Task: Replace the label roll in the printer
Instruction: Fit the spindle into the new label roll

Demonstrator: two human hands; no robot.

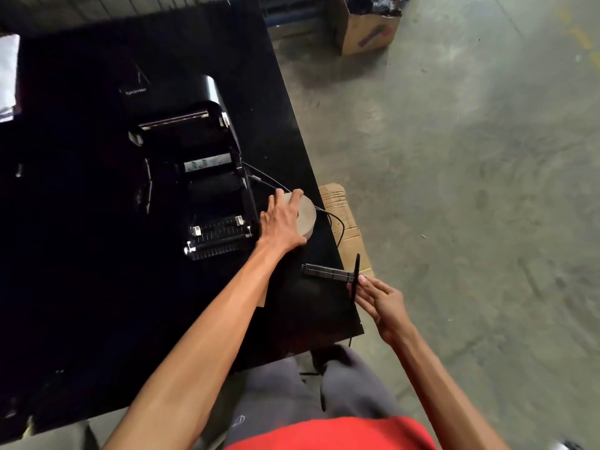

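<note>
label roll (303,219), pale and round, is seen lying flat on the black table (81,254), just to the right of the printer (198,177) and near the table's right edge. it is covered from above by the left hand (281,222), whose fingers (293,198) are spread over the top and far rim of the roll; the palm is pressed on its near left part, so the roll is gripped from the top. the left arm is stretched forward across the table from the near side.

the printer is black and is set with its lid thrown open toward the far side, so that the empty inner bay, a pale strip across the middle and a toothed bar with small white tabs at the near end are exposed. a thin black cable (334,222) is run from the printer's right side, past the roll and over the table edge.

nearer and to the right, a black spindle (328,272) with a flat disc at its right end is held level above the table's corner. the disc is pinched between the thumb and fingers of the right hand (378,303), which is closed on it from the right; the bar is pointed left, toward the table.

a flattened piece of cardboard (344,222) is seen on the concrete floor (470,190) beside the table, and a cardboard box (367,26) is seen far off at the top.
</note>
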